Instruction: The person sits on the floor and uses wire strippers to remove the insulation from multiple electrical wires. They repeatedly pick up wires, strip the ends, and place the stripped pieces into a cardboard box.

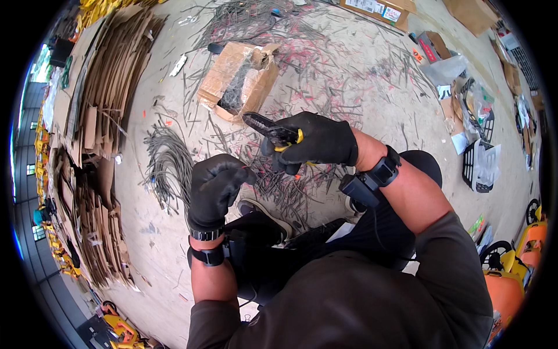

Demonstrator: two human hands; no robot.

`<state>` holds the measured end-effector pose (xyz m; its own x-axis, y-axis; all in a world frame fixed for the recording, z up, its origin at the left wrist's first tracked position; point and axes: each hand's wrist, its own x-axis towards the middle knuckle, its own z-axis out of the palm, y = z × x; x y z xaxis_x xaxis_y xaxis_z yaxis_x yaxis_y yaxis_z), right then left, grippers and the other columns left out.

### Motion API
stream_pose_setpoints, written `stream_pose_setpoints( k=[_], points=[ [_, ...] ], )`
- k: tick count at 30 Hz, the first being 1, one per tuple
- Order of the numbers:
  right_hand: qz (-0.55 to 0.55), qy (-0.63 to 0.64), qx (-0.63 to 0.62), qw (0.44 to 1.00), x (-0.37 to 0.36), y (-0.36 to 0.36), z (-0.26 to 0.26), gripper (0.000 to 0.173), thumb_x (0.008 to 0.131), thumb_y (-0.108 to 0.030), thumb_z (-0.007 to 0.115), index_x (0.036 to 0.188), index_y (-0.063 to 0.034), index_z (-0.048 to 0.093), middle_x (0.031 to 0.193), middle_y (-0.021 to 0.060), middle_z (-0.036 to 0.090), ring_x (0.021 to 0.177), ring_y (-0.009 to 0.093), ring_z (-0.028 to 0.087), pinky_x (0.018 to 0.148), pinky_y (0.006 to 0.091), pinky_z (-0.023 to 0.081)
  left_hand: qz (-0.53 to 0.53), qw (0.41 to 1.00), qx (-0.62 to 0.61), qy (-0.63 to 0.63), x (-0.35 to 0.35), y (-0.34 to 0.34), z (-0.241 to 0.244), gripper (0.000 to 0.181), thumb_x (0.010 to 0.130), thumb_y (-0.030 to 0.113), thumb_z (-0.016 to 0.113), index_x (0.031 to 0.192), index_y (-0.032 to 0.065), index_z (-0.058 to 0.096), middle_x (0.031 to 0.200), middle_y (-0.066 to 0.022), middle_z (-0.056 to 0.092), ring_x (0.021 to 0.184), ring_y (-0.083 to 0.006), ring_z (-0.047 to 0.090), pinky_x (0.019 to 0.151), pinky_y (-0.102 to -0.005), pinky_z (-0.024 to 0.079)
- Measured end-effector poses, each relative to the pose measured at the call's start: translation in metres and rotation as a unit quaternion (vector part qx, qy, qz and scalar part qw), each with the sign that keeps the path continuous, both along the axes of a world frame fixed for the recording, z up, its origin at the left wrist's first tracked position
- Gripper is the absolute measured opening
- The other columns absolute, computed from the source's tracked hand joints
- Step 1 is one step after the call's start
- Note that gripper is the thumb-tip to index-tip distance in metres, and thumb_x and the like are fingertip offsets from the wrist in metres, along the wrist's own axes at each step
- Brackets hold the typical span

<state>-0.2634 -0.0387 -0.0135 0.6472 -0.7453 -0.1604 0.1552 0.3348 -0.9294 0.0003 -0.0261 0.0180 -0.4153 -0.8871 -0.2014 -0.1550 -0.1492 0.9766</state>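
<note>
My right hand, in a black glove, grips a pair of pliers with dark jaws and yellow-trimmed handles. The jaws point up and left, towards an open, taped cardboard box. Lower and to the left, my gloved left hand has its fingers curled together. A thin reddish wire end shows at its fingertips; most of that cable is hidden by the glove. Beside this hand a looped bundle of grey cables lies on the floor. Short cut cable pieces are heaped below the pliers, apart from them.
Stacks of flattened cardboard line the left side. More cable scraps cover the floor ahead. At the right lie a black plastic basket and packaging. Orange and yellow wheeled items stand at lower right. My shoe is by the scraps.
</note>
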Motion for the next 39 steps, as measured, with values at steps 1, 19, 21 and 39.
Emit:
stream_pose_setpoints(
  k=[1, 19, 21, 39],
  points=[
    [-0.014, 0.031, -0.027, 0.999, 0.002, -0.001, -0.001, 0.027, 0.091, -0.015, 0.068, 0.113, 0.0013, 0.066, 0.089, 0.0066, 0.07, 0.078, 0.012, 0.066, 0.07, 0.0287, 0.056, 0.0, 1.0, -0.028, -0.001, 0.001, 0.0, -0.001, 0.026, 0.089, 0.019, 0.061, 0.087, -0.0058, 0.07, 0.076, -0.0124, 0.07, 0.053, -0.0088, 0.055, 0.049, -0.0224, 0.039],
    [-0.072, 0.064, 0.072, 0.993, 0.027, 0.019, -0.005, 0.02, 0.079, 0.001, 0.062, 0.1, 0.0023, 0.065, 0.08, 0.0127, 0.068, 0.072, 0.022, 0.067, 0.069, 0.0343, 0.055, 0.065, 0.973, -0.115, 0.191, 0.003, 0.011, -0.016, 0.011, 0.089, 0.009, 0.066, 0.09, -0.0008, 0.07, 0.086, -0.0093, 0.072, 0.076, -0.013, 0.065, 0.068, -0.0289, 0.051],
    [-0.083, 0.066, 0.085, 0.991, 0.023, 0.022, -0.008, 0.019, 0.08, 0.001, 0.063, 0.099, 0.0022, 0.065, 0.079, 0.0124, 0.068, 0.072, 0.022, 0.067, 0.07, 0.0344, 0.055, 0.081, 0.967, -0.209, 0.117, 0.008, 0.005, -0.015, 0.011, 0.09, 0.01, 0.067, 0.094, 0.0, 0.071, 0.089, -0.0109, 0.072, 0.077, -0.0143, 0.066, 0.071, -0.0298, 0.052],
    [0.018, 0.039, 0.107, 0.993, 0.029, 0.02, -0.055, 0.026, 0.086, -0.01, 0.07, 0.108, 0.0026, 0.065, 0.087, 0.0114, 0.069, 0.076, 0.018, 0.067, 0.069, 0.0317, 0.055, 0.196, 0.883, -0.039, 0.424, 0.021, -0.007, 0.014, 0.029, 0.1, 0.009, 0.041, 0.071, 0.0103, 0.038, 0.057, 0.0005, 0.032, 0.04, -0.0105, 0.028, 0.039, -0.0274, 0.027]
  ],
)
